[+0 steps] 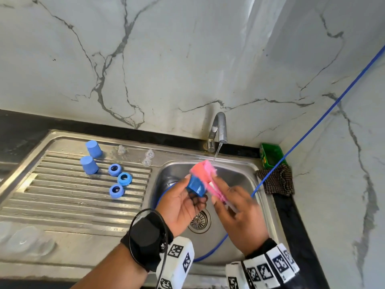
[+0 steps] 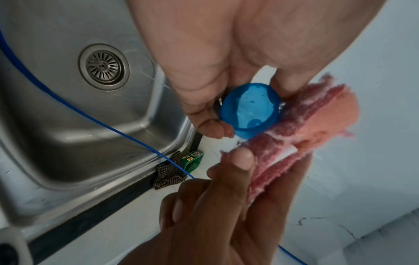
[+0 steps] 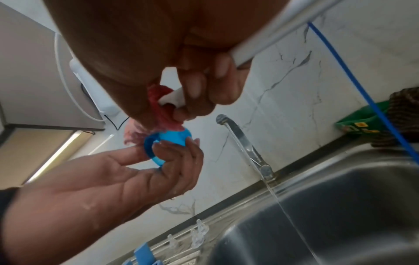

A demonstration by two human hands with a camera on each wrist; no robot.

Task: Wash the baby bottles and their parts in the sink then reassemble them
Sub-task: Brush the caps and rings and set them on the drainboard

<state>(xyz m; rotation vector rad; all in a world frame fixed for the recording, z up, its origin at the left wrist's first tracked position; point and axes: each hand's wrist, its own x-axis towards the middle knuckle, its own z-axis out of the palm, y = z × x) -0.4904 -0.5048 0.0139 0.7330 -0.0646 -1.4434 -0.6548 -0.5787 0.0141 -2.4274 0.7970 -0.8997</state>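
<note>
Over the sink basin (image 1: 239, 180) my left hand (image 1: 181, 203) pinches a blue bottle cap (image 1: 195, 185) by its rim. The cap's open mouth faces the left wrist camera, wet inside (image 2: 250, 110). My right hand (image 1: 235, 211) grips the white handle of a pink sponge brush (image 1: 205, 170), whose fluffy head lies against the outside of the cap (image 3: 174, 137). Water runs from the steel tap (image 1: 218, 128) just behind the brush. On the drainboard (image 1: 62, 197) stand two more blue caps (image 1: 91, 157), three blue screw rings (image 1: 120, 180) and three clear teats (image 1: 145, 157).
Clear bottles (image 1: 27, 238) lie blurred at the drainboard's near left. A blue cable (image 1: 312, 130) crosses the wall and loops through the basin. A green box (image 1: 271, 155) and a checked cloth (image 1: 277, 182) sit in the right corner. The drain strainer (image 1: 199, 221) is below my hands.
</note>
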